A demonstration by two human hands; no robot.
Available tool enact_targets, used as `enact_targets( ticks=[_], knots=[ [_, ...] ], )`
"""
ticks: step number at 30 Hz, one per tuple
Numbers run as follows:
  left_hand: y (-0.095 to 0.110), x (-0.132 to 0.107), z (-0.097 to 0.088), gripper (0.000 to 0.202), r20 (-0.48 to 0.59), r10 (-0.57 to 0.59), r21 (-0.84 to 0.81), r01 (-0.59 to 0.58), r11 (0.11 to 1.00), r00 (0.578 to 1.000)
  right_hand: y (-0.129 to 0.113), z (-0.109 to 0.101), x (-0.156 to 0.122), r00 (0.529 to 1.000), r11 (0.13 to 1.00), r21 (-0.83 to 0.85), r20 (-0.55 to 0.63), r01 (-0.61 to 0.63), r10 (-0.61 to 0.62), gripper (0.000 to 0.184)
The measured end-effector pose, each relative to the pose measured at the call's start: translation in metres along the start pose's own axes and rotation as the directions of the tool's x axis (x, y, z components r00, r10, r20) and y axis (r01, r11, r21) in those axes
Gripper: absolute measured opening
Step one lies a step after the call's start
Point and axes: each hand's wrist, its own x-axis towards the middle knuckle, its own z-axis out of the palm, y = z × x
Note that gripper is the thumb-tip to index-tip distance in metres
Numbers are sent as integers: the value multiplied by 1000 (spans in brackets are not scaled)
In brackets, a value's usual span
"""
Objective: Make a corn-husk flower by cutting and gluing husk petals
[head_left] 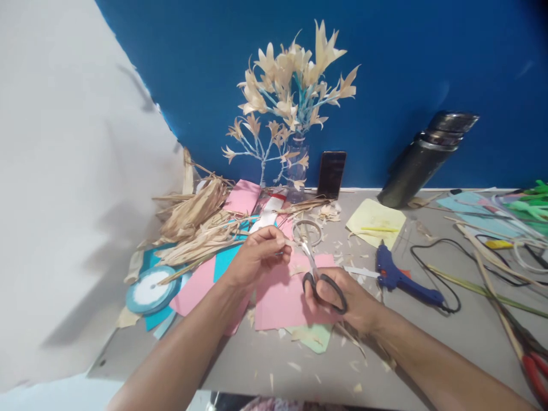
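Observation:
Black-handled scissors (315, 271) are in my right hand (342, 294), with fingers through the loops and the blades pointing up and away. My left hand (263, 251) is pinched closed just left of the blade tips. A small pale bit seems to show at its fingertips, too small to name surely. Pink paper sheets (274, 308) lie under both hands. Beyond the scissors is a roll of tape (314, 231), partly behind the blades. Pale cut scraps are scattered around the hands.
Dried husks (197, 214) and a blue ribbon spool (152, 290) lie left. Husk flowers (295, 85) stand in a clear bottle (298, 165), beside a phone (331, 174). To the right are a blue glue gun (405, 279) with its cord, a leaning black flask (422, 162) and red-handled scissors (535, 368).

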Motion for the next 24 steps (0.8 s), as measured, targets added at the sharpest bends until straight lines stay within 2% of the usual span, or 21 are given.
enact_targets(
  ticks=[2,5,8,14,17,21,24],
  knots=[
    [-5,0,2,20,20,-38,-47,39,998,999,-2,1,2,989,999,9,-139,51,-49,51],
    [-15,-2,9,20,29,-100,-108,103,989,995,-7,3,7,928,995,20,-362,96,-82,40],
    [-27,-5,18,20,35,-163,-158,166,973,986,-11,4,10,868,994,-3,-487,109,-97,34],
    [-41,-9,29,20,90,-254,-94,262,961,963,-14,5,8,848,992,42,-524,120,-80,27],
    [-37,-9,27,19,91,-224,7,224,975,970,-16,2,6,870,995,58,-491,86,-47,27],
    [-31,-8,24,19,103,-142,229,115,966,985,-14,-3,5,892,996,54,-450,64,-32,27],
    [-30,-8,23,21,126,-170,246,136,960,977,-13,-8,5,896,997,33,-442,64,-43,26]
  ],
)
